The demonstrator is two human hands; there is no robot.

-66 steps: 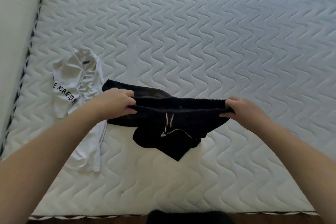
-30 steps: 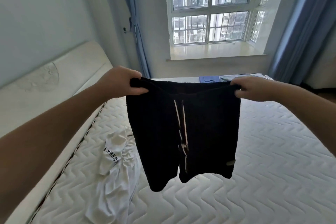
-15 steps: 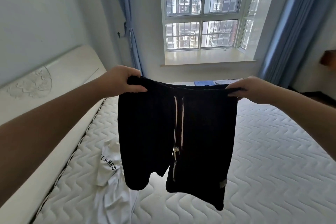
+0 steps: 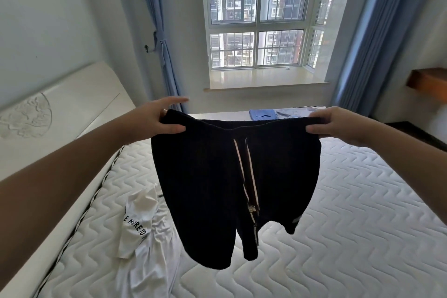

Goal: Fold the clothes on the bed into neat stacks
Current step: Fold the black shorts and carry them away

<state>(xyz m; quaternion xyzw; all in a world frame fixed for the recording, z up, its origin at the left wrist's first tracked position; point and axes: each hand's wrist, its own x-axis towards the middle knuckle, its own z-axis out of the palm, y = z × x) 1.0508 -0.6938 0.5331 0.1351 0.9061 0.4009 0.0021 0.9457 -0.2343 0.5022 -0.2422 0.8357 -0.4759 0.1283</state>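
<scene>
**Black shorts held up over the bed**

Left hand [image 4: 161,116] is pinching the left end of the waistband of the black shorts [image 4: 232,184], thumb in front, fingers straight behind; right hand [image 4: 338,126] is pinching the right end; shorts are hanging in the air above the mattress [image 4: 362,213], drawstrings [image 4: 249,176] dangling down the front; white T-shirt [image 4: 145,232] is lying crumpled on the mattress, lower left; folded blue clothes [image 4: 262,113] are sitting at the far edge of the bed, near the window [image 4: 256,14].

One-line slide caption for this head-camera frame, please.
Left hand and right hand pinch black drawstring shorts by the waistband above a white quilted mattress beside a crumpled white T-shirt.
</scene>
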